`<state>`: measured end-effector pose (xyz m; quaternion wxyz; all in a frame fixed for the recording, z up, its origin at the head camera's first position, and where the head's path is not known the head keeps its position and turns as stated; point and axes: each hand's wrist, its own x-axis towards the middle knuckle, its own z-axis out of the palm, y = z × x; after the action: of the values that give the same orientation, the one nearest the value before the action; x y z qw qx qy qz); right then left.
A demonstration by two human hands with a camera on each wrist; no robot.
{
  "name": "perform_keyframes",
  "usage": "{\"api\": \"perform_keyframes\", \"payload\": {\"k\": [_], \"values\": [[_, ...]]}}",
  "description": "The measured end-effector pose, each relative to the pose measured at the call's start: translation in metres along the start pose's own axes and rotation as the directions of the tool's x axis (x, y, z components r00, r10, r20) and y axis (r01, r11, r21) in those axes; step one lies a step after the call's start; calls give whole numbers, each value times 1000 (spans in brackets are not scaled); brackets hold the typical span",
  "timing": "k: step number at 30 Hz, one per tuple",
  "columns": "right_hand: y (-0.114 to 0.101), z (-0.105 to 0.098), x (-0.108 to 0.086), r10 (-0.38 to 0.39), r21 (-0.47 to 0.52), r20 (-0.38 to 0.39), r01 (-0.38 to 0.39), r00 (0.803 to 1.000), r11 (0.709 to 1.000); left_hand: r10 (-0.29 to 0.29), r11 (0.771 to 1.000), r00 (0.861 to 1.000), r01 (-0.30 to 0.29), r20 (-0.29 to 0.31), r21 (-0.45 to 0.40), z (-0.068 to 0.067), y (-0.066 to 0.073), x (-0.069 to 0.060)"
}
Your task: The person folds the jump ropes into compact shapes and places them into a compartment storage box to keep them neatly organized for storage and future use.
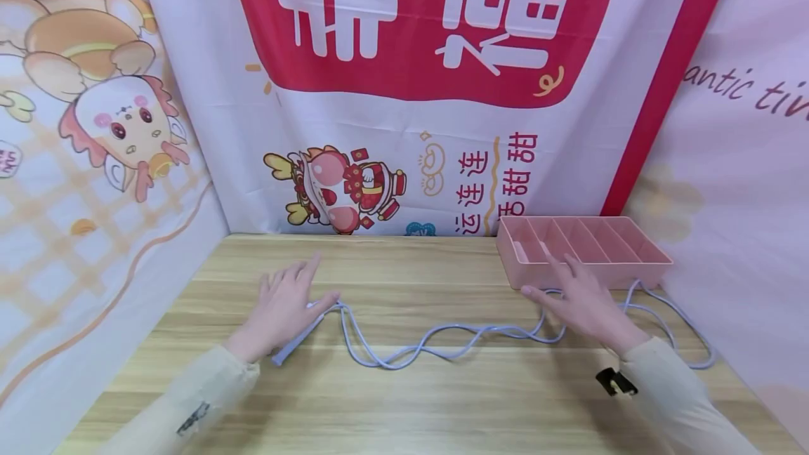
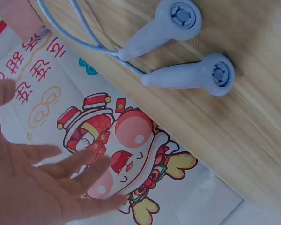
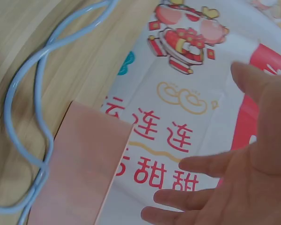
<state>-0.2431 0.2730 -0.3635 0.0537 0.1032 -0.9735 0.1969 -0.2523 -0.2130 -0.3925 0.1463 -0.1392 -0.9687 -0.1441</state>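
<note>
In the head view the left hand point(image 1: 281, 311) hovers with fingers spread over the blue handles point(image 1: 297, 343) of a cord, which it partly hides. Two blue handles point(image 2: 178, 76) lie side by side on the wood in the left wrist view, apart from the left hand point(image 2: 37, 183). The right hand point(image 1: 588, 304), fingers spread and holding nothing, is in front of the pink divided box point(image 1: 524, 276) and above the blue cord point(image 1: 442, 353). In the right wrist view the right hand point(image 3: 253, 159) is beside the box's side point(image 3: 79, 164), with the looped cord point(image 3: 11, 103) beyond.
The wooden table point(image 1: 392, 413) meets a printed cloth backdrop point(image 1: 392, 118) at its back edge. Cloth walls point(image 1: 746, 181) stand at the left and right. Loops of cord point(image 1: 701, 364) lie near the table's right edge, in front of the box.
</note>
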Motion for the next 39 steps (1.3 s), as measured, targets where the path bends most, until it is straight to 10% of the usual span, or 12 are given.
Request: {"api": "perform_keyframes", "payload": {"k": [6,14,20,28,39], "values": [[-2,-6,-4,-13,148,-37,19,999,989,10,978,998,4,68,-206,-1,-15,5],[-2,-1,-8,-68,297,-25,72,997,952,-98,879,979,170,181,-446,7,-41,1],[-6,5,-9,-97,480,103,36,990,877,-107,901,972,184,210,-393,14,-43,-3],[-9,16,-11,-239,763,265,-52,934,644,-137,909,945,239,297,-342,21,-45,-6],[-9,21,-13,-259,779,331,-108,907,617,-121,900,955,221,271,-376,27,-46,-7]]}}
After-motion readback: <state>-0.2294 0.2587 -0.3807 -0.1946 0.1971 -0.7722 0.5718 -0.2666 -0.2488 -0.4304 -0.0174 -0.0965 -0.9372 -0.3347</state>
